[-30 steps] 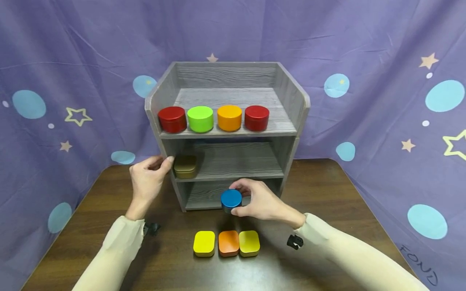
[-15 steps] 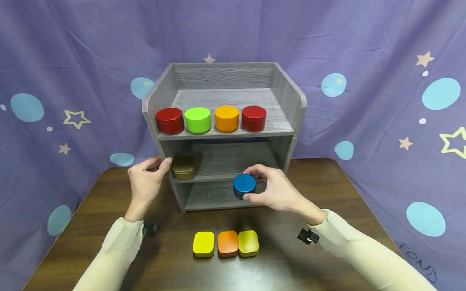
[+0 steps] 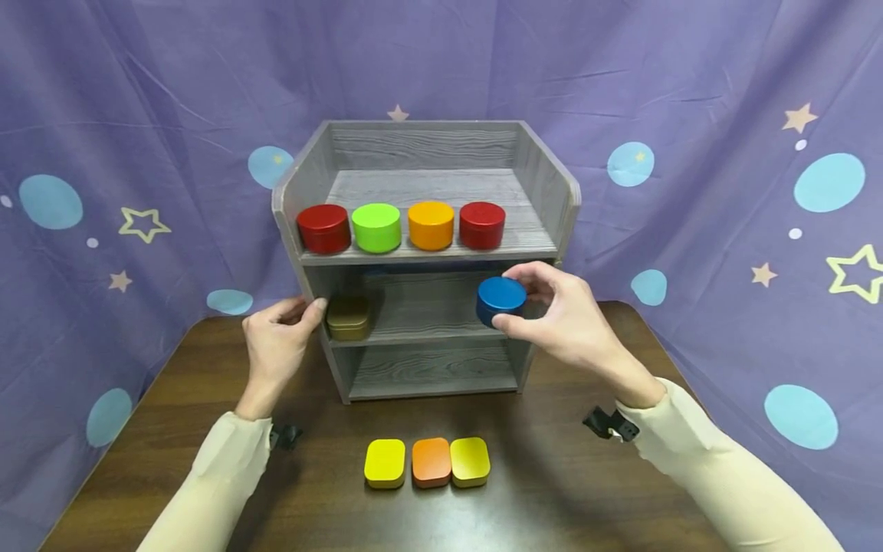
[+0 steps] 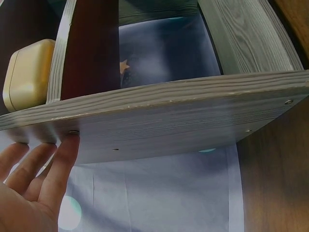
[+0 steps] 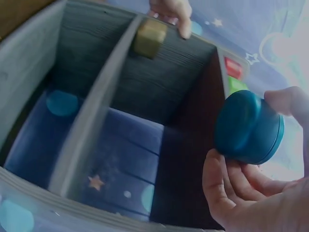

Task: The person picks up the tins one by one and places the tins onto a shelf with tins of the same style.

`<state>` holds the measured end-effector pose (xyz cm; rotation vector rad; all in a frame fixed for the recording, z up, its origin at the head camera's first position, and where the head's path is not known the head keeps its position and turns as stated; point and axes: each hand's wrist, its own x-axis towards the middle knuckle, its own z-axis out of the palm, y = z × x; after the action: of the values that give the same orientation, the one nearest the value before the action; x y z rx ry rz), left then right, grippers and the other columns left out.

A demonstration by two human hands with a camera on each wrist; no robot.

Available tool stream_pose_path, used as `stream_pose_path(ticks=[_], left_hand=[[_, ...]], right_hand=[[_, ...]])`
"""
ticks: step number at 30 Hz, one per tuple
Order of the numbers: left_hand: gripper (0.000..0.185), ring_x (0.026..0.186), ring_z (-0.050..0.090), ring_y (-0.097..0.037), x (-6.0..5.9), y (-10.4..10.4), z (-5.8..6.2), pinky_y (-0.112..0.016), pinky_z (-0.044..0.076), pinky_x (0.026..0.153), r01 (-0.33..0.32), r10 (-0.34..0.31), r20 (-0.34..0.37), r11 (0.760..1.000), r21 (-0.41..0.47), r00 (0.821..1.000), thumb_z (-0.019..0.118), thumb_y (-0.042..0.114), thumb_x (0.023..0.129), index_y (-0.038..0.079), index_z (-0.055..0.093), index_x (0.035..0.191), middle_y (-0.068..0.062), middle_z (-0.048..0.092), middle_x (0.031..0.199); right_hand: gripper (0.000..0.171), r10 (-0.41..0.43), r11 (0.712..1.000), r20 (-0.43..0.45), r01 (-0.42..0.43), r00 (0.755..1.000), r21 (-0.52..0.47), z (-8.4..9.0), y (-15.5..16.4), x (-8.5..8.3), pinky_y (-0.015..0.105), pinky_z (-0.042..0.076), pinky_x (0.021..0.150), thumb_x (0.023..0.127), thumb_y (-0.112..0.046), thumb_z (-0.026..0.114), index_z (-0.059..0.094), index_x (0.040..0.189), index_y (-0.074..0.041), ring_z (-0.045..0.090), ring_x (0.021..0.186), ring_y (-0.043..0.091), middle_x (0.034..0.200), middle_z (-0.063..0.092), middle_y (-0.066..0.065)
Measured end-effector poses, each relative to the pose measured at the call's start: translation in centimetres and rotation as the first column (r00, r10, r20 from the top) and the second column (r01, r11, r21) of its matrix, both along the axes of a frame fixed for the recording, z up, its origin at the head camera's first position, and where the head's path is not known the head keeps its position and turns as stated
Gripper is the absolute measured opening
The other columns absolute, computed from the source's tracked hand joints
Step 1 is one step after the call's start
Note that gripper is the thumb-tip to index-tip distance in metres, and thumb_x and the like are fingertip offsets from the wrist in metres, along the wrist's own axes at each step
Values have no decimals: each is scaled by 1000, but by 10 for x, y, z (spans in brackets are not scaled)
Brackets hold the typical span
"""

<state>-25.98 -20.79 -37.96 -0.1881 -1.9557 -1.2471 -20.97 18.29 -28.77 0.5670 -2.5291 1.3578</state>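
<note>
Right hand (image 3: 576, 318) raised blue tin (image 3: 501, 300) to middle shelf, frame centre, pinching it; left hand (image 3: 276, 345) fingers straight on rack (image 3: 545, 195) side; four round tins, three square

"FOND" on the backdrop cloth (image 3: 690, 92)

A three-tier shelf unit (image 3: 545, 184) stands at the back centre of the table (image 3: 607, 491). Four round tins (image 3: 402, 226) sit in a row along the front of its top tier. On the middle tier, a square tin (image 3: 349, 317) lies at the left end; the left hand (image 3: 276, 345) rests on the unit's left wall beside it. The right hand (image 3: 566, 322) holds a round tin (image 3: 500, 300) before the middle tier's right end. Three square tins (image 3: 428, 462) lie side by side, touching, on the table before the unit.
</note>
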Motion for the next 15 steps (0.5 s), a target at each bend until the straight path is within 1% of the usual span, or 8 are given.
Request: stream_pose_path(ticks=[3,6,8,9,11,13,15], left_hand=[[20,71,59,24,0,0,0,0,45,68,4,-4,-5,1000,2,1000,86,11,87,-8,83,91,-34,77,87],[19,71,59,24,-1,0,-2,0,46,68,5,-5,-7,1000,2,1000,86,10,87,-9,83,91,-35,77,87],[19,71,59,24,-2,-1,-2,0,46,68,2,-2,-9,1000,-3,1000,86,10,87,-9,83,91,-32,78,85],[19,70,59,23,-2,-1,-2,-1,46,67,-2,2,-7,1000,-6,1000,86,10,87,-8,83,90,-25,80,82],[19,69,58,23,-3,-2,-3,-1,45,66,-7,7,-3,1000,-12,1000,86,10,87,-8,83,89,-2,81,76],[20,68,58,23,-3,-2,-3,-1,45,65,-11,11,2,1000,-18,1000,86,11,87,-8,82,88,23,74,74],[21,68,57,23,-4,-3,-3,-1,44,65,-15,15,5,1000,-20,1000,86,11,87,-9,82,87,42,62,74]], right_hand=[[48,-45,999,-17,45,999,-9,10,5,1,13,57,88,87,-19,91,71,129,-6,76,98,23,120,78,14],[48,-88,996,-33,87,996,-28,18,8,3,11,56,87,86,-18,91,72,128,-4,76,96,15,118,78,16],[48,-114,993,-34,113,993,-46,23,10,4,10,57,87,86,-18,91,72,127,-3,75,93,10,117,78,16],[48,-127,991,-34,125,991,-54,26,11,5,10,57,87,86,-18,91,71,128,-3,74,93,7,117,78,16],[48,-149,987,-29,147,988,-67,31,12,6,10,58,87,87,-19,91,71,128,-3,74,90,4,116,78,17],[49,-178,982,-27,176,984,-66,37,12,7,10,58,85,87,-21,91,71,128,-4,73,88,1,116,78,16],[50,-211,976,-38,209,977,-56,42,12,7,8,56,83,87,-25,91,72,128,-5,73,86,-1,116,78,16]])
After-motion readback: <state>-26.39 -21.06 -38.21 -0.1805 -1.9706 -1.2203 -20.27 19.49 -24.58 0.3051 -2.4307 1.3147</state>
